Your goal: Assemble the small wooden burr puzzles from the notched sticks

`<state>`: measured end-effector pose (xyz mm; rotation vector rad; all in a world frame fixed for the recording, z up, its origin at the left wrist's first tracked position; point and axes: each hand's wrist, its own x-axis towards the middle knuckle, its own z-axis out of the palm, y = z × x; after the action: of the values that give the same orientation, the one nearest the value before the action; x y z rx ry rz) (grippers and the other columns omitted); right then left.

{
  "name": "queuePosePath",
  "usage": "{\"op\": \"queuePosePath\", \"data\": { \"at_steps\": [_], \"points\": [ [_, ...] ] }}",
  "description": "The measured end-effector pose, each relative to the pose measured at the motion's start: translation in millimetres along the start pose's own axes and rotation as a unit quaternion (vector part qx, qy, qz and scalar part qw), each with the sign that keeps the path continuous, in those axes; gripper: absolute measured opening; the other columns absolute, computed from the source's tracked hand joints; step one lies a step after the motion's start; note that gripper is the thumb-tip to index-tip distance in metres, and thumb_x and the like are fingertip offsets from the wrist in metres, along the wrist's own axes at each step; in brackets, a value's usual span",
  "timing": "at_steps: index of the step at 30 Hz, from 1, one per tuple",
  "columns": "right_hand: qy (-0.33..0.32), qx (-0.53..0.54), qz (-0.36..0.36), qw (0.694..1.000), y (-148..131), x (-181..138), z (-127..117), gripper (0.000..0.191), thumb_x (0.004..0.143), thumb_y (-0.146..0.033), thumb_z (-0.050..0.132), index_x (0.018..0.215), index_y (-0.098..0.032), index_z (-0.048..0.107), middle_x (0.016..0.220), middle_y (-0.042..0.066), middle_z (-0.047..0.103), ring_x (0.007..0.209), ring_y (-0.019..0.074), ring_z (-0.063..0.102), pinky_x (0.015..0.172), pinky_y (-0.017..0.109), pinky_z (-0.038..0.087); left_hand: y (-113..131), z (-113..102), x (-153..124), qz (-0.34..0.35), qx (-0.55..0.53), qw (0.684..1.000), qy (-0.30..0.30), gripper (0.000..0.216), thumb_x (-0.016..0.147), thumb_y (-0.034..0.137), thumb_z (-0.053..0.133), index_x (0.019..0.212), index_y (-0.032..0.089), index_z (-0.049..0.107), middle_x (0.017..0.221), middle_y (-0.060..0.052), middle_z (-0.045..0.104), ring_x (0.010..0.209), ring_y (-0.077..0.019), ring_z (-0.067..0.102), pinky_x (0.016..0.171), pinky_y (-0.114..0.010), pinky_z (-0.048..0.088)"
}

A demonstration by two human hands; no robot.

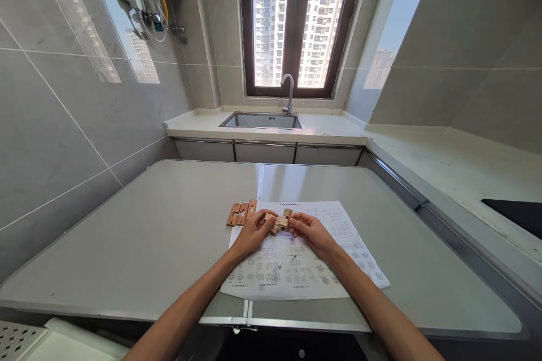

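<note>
Both hands meet over a printed instruction sheet (339, 254) on a grey table (148, 242). My left hand (254, 231) and my right hand (311, 232) each pinch one side of a small cluster of interlocked wooden puzzle pieces (280, 221), held just above the paper. Fingers of both hands are closed on the cluster. Three loose notched wooden pieces (241, 214) lie side by side on the table just left of the sheet's top corner, close to my left hand.
A steel sink (262, 120) with a tap (289, 90) sits under the window on the far counter. A light counter (449, 163) runs along the right with a black hob (519, 215) set in it. Tiled wall stands at left.
</note>
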<state>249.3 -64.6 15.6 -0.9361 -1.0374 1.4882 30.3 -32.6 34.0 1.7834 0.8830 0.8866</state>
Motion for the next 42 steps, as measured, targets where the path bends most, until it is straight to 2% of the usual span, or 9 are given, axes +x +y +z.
{"op": "queuePosePath", "data": {
  "at_steps": [4,7,9,18,21,26,33,38,42],
  "points": [
    [0.045,0.033,-0.005,0.998,-1.3,2.5,-3.1,0.045,0.068,-0.047,0.094,0.096,-0.022,0.069,0.09,0.002,0.076,0.057,0.0099,0.049,0.057,0.026,0.042,-4.5,-2.9,4.0,-0.02,-0.077,0.996,-0.026,0.056,0.1,0.065,0.05,0.125,0.016,0.062,0.06,0.006,0.048,0.055,-0.0119,0.046,0.058,-0.026,0.041],
    [0.062,0.063,-0.004,0.996,-2.7,2.3,-4.5,0.062,0.069,-0.044,0.094,0.12,-0.024,0.067,0.085,0.001,0.074,0.059,0.0105,0.05,0.056,0.025,0.04,-4.4,-3.3,3.9,-0.06,-0.149,0.986,-0.055,0.061,0.098,0.068,0.052,0.129,0.016,0.058,0.065,0.006,0.045,0.052,-0.0099,0.042,0.051,-0.024,0.039],
    [0.059,0.081,0.004,0.995,-3.6,1.9,-4.5,0.065,0.07,-0.043,0.094,0.126,-0.021,0.068,0.085,0.003,0.073,0.063,0.0108,0.052,0.058,0.024,0.042,-3.7,-2.8,2.8,-0.083,-0.198,0.973,-0.081,0.062,0.097,0.068,0.055,0.132,0.017,0.055,0.068,0.007,0.042,0.05,-0.0081,0.038,0.047,-0.022,0.037],
    [0.009,0.095,0.017,0.995,-1.3,1.0,-3.0,0.041,0.074,-0.046,0.091,0.098,-0.016,0.078,0.08,0.003,0.067,0.059,0.009,0.048,0.054,0.025,0.042,-5.1,-2.1,2.2,-0.115,-0.254,0.951,-0.135,0.058,0.099,0.062,0.057,0.135,0.017,0.055,0.076,0.006,0.044,0.052,-0.0069,0.038,0.046,-0.022,0.035],
    [0.0,0.116,0.009,0.993,-1.4,0.9,-3.7,0.037,0.074,-0.045,0.091,0.093,-0.017,0.076,0.085,0.002,0.066,0.061,0.0091,0.05,0.056,0.025,0.044,-8.5,-1.7,3.1,-0.118,-0.257,0.95,-0.135,0.06,0.099,0.061,0.057,0.137,0.016,0.055,0.075,0.005,0.045,0.052,-0.007,0.039,0.047,-0.022,0.035],
    [-0.02,0.144,-0.002,0.989,-3.9,0.7,-5.0,0.033,0.076,-0.043,0.09,0.08,-0.018,0.068,0.071,-0.002,0.054,0.06,0.009,0.047,0.053,0.022,0.041,-14.5,-0.8,4.5,-0.095,-0.207,0.963,-0.145,0.06,0.101,0.06,0.053,0.138,0.012,0.055,0.071,0.003,0.054,0.05,-0.008,0.044,0.048,-0.023,0.035],
    [-0.067,0.066,0.012,0.995,-3.0,-1.7,-0.9,0.037,0.081,-0.049,0.084,0.082,-0.02,0.062,0.063,-0.003,0.056,0.052,0.0099,0.045,0.048,0.023,0.036,-12.8,-0.7,3.5,-0.069,-0.149,0.973,-0.162,0.06,0.102,0.059,0.05,0.142,0.015,0.057,0.084,-0.002,0.064,0.053,-0.0089,0.049,0.052,-0.024,0.04],
    [-0.076,0.009,-0.026,0.997,4.0,-0.5,-1.7,0.035,0.084,-0.047,0.083,0.084,-0.021,0.061,0.059,-0.005,0.056,0.047,0.0075,0.041,0.048,0.023,0.031,-8.5,-1.5,0.7,-0.08,-0.093,0.975,-0.184,0.066,0.103,0.062,0.045,0.148,0.015,0.054,0.064,0.001,0.062,0.051,-0.013,0.053,0.054,-0.026,0.043],
    [-0.081,-0.029,-0.031,0.996,7.5,0.7,-3.7,0.038,0.083,-0.05,0.084,0.081,-0.021,0.059,0.062,-0.004,0.059,0.049,0.0084,0.042,0.048,0.024,0.03,-5.9,-1.1,-0.1,-0.076,-0.088,0.972,-0.202,0.065,0.104,0.063,0.043,0.147,0.017,0.054,0.09,-0.006,0.07,0.061,-0.0152,0.066,0.055,-0.026,0.049]
  ]
}}
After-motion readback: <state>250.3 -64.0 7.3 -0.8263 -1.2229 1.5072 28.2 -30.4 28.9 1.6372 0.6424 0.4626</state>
